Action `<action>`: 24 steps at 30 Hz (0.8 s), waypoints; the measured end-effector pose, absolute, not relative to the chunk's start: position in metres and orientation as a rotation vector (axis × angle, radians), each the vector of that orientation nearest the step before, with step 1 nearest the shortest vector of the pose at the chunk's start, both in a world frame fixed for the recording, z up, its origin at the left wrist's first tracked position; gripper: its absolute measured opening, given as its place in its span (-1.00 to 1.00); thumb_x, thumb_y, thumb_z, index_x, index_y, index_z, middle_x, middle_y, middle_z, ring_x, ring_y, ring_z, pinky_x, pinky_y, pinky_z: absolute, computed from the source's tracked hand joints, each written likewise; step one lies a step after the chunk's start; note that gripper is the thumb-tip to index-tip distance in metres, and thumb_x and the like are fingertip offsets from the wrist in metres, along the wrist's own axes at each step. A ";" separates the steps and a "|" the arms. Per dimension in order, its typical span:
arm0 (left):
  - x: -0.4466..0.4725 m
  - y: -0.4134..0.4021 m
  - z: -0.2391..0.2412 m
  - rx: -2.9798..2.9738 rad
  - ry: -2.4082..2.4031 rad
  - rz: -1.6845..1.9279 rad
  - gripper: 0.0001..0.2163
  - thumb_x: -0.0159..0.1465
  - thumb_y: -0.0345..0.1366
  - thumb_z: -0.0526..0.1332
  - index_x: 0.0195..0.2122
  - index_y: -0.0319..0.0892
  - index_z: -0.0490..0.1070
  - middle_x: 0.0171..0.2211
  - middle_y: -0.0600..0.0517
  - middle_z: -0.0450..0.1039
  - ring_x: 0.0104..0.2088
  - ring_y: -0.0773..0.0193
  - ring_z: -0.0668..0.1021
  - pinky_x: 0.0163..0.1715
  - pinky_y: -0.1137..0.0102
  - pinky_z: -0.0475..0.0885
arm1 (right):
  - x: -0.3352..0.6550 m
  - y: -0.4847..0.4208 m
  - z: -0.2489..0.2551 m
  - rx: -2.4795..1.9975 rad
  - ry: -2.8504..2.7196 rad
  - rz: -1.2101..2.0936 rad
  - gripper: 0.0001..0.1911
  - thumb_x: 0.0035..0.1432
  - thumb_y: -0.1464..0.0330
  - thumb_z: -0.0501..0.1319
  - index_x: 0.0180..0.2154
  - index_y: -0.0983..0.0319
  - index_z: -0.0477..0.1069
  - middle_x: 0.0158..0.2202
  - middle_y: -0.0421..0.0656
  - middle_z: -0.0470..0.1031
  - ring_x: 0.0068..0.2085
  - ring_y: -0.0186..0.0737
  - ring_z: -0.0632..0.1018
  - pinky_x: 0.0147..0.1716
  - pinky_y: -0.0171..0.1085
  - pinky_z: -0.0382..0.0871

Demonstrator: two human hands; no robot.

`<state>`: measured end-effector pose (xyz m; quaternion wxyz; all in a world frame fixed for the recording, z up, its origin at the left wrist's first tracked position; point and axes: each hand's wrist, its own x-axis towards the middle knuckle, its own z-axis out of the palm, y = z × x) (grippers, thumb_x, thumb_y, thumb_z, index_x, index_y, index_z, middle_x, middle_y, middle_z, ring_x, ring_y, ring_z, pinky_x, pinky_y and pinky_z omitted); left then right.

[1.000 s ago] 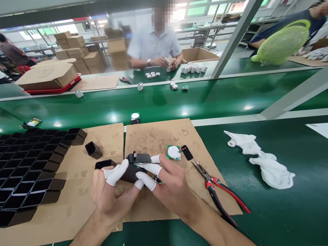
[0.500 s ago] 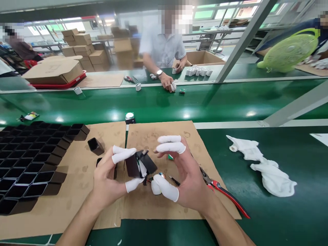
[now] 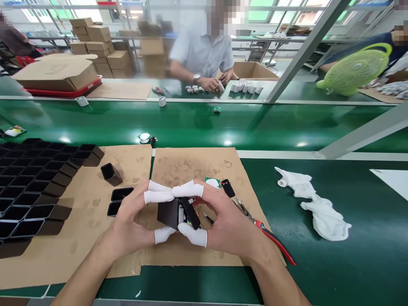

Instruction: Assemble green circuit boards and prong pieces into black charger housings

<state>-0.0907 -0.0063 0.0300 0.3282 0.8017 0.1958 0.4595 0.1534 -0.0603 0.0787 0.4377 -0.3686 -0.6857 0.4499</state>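
Both hands, in white finger cots, meet over a black plastic housing [image 3: 167,213] above the cardboard. My left hand [image 3: 130,225] grips its left side between fingers and thumb. My right hand [image 3: 223,216] closes on the right end, fingertips on top and thumb below, where a tilted black end cap [image 3: 191,213] stands partly off the housing. White and coloured parts show in the gap; the rest inside is hidden. Just beyond my right hand lie a green circuit board [image 3: 212,182] and a black cap [image 3: 228,188]. Red-and-black pliers [image 3: 276,240] lie to its right.
Rows of black housings [image 3: 41,187] fill the left, with a few loose ones [image 3: 111,174] beside them. White cloth gloves [image 3: 328,216] lie right. Beyond runs a green belt [image 3: 185,123] carrying small parts; a co-worker [image 3: 204,55] sits across it. A slanted metal post [image 3: 366,131] stands right.
My right hand has moved left and closed from an open pose onto the housing's capped end. The circuit board by it shows more fully. Across the belt, the co-worker's hand has drawn back.
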 end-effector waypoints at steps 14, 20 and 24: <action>-0.093 -0.002 0.034 2.167 0.508 1.135 -0.47 0.28 -0.46 0.62 0.25 -0.05 0.60 0.10 -0.17 0.67 -0.01 0.03 0.69 -0.05 0.17 0.64 | 0.158 -0.057 0.068 -0.967 -1.837 0.986 -0.20 0.13 0.86 0.32 0.17 -0.04 0.67 -0.10 -0.25 0.55 -0.15 -0.20 0.54 -0.09 -0.24 0.53; -0.096 -0.003 0.037 2.090 0.526 1.082 -0.44 0.28 -0.50 0.59 0.27 0.02 0.61 0.08 -0.09 0.66 -0.01 0.09 0.68 -0.01 0.21 0.63 | 0.159 -0.056 0.070 -0.918 -1.875 0.967 -0.17 0.13 0.88 0.29 0.17 -0.07 0.65 0.05 -0.23 0.62 -0.08 -0.17 0.61 0.01 -0.21 0.54; -0.097 -0.002 0.038 2.047 0.534 1.039 -0.43 0.26 -0.49 0.61 0.26 0.04 0.62 0.08 -0.08 0.67 -0.03 0.08 0.68 0.00 0.20 0.63 | 0.160 -0.055 0.069 -0.927 -1.893 0.954 -0.18 0.14 0.86 0.29 0.19 -0.05 0.64 0.01 -0.21 0.60 -0.09 -0.17 0.60 -0.03 -0.22 0.55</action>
